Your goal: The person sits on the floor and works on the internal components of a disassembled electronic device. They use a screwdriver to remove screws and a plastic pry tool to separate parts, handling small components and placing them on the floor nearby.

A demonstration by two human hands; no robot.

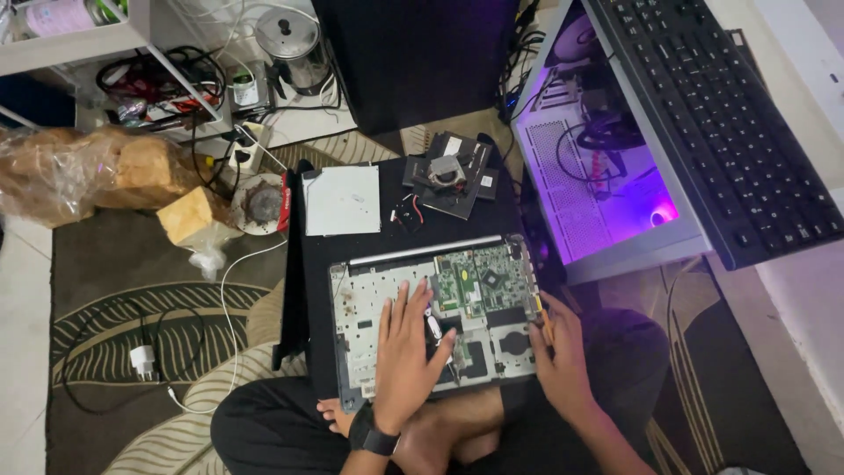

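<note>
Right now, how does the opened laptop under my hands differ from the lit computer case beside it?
The opened laptop lies flat on the person's lap, unlit; the computer case sits on the floor, tilted in view and glowing purple inside. The laptop shows a green circuit board; the case shows cables and a perforated panel. The left hand presses on the laptop; a black keyboard rests over the case. Both have their insides exposed.

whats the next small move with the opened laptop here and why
Probably bring the tool tip in the right hand onto the green board, since the left hand lies flat on the opened laptop, steadying it, while the right hand sits at its right edge.
</note>
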